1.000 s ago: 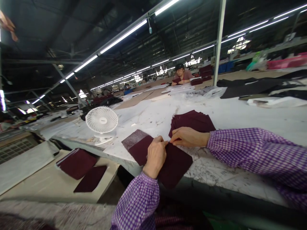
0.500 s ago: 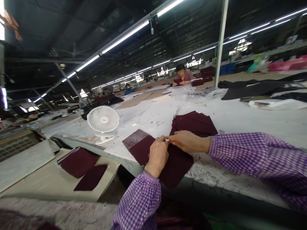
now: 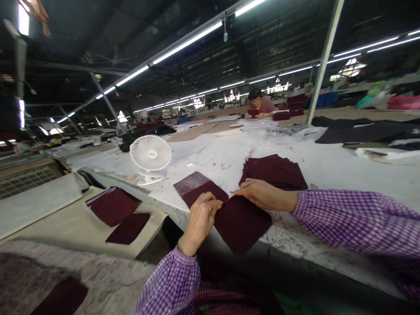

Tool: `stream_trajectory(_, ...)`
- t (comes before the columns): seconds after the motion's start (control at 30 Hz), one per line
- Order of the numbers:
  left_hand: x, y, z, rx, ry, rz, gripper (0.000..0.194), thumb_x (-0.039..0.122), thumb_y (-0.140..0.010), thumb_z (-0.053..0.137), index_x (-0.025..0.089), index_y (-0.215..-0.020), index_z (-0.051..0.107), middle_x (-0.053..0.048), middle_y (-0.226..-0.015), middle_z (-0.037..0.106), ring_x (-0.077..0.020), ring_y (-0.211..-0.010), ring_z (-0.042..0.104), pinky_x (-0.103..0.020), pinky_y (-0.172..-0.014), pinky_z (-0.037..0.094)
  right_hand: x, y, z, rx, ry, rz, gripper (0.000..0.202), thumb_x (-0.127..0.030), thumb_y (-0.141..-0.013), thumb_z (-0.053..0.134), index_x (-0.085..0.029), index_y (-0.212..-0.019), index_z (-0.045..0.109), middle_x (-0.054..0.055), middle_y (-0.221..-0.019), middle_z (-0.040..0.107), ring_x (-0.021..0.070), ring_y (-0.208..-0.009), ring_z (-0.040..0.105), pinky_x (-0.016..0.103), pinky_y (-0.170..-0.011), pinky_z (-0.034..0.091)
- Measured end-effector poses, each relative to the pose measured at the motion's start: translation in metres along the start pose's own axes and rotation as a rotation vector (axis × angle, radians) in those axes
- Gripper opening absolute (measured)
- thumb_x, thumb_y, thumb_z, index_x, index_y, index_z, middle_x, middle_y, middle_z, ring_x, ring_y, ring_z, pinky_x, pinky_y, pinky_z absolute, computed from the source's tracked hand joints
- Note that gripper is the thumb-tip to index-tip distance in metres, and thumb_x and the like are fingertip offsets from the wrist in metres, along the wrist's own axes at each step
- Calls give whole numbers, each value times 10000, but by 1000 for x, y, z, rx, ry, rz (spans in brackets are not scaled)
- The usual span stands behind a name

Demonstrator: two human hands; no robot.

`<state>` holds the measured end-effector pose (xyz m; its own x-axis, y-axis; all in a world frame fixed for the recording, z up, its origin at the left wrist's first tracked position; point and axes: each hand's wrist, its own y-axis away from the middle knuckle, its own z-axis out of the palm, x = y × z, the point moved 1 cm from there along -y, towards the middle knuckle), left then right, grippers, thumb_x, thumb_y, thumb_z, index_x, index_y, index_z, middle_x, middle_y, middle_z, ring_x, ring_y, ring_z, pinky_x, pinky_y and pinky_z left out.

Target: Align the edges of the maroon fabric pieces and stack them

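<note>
A maroon fabric piece (image 3: 243, 225) hangs partly over the table's front edge, its upper edge between my two hands. My left hand (image 3: 201, 216) pinches its left upper corner. Along the same edge, my right hand (image 3: 262, 194) has thumb and forefinger closed on the cloth. Just beyond my left hand lies another maroon piece (image 3: 203, 190) with a greyish speckled panel (image 3: 193, 181) at its far end. A fanned stack of maroon pieces (image 3: 274, 170) rests behind my right hand.
A small white fan (image 3: 151, 153) stands on the white-covered table (image 3: 213, 153). Lower left, a beige board (image 3: 98, 236) carries more maroon pieces (image 3: 111, 208). Across the table a person (image 3: 260, 105) leans over maroon cloth. Dark fabric (image 3: 361, 131) lies at right, near a metal post (image 3: 324, 61).
My hands have moved apart along the fabric's upper edge, the left one going left and down. More of the piece shows between them. The whole view has shifted slightly.
</note>
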<state>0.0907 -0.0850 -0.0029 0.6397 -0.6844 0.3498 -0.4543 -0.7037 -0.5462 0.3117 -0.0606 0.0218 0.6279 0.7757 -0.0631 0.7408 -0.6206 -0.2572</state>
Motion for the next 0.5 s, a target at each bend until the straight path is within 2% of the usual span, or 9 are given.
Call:
stream_trajectory(0.1, 2, 4, 2, 16, -88, 41, 276, 175, -920, 421, 177, -853, 689, -37, -773, 579, -152, -758, 510, -272, -692, 429, -3, -1, -1, -39, 6, 24, 429, -20, -794, 403, -175, -1126, 625, 77, -866, 613, 187, -867, 543, 304, -804, 429)
stream_trajectory(0.23, 3, 5, 3, 21, -159, 41, 279, 203, -932, 405, 182, -870, 677, -38, -792, 574, -157, -764, 491, -291, -723, 417, -13, -3, -10, -134, 93, 15, 496, 34, -726, 395, -185, -1099, 639, 75, -867, 610, 187, -878, 541, 315, -842, 409)
stream_trajectory(0.33, 4, 5, 1, 0, -184, 30, 284, 208, -935, 399, 193, -867, 673, -33, -808, 572, -157, -774, 483, -292, -728, 404, -20, -7, -16, -204, 179, 4, 524, 34, -712, 401, -198, -1120, 634, 78, -891, 613, 187, -890, 547, 318, -849, 396)
stream_trajectory(0.5, 8, 5, -2, -34, -275, 49, 260, 185, -928, 405, 203, -907, 664, -40, -826, 561, -169, -801, 477, -301, -714, 376, -29, -18, -23, -316, 306, -75, 613, 7, -734, 423, -253, -1277, 536, 87, -872, 608, 198, -853, 575, 320, -796, 405)
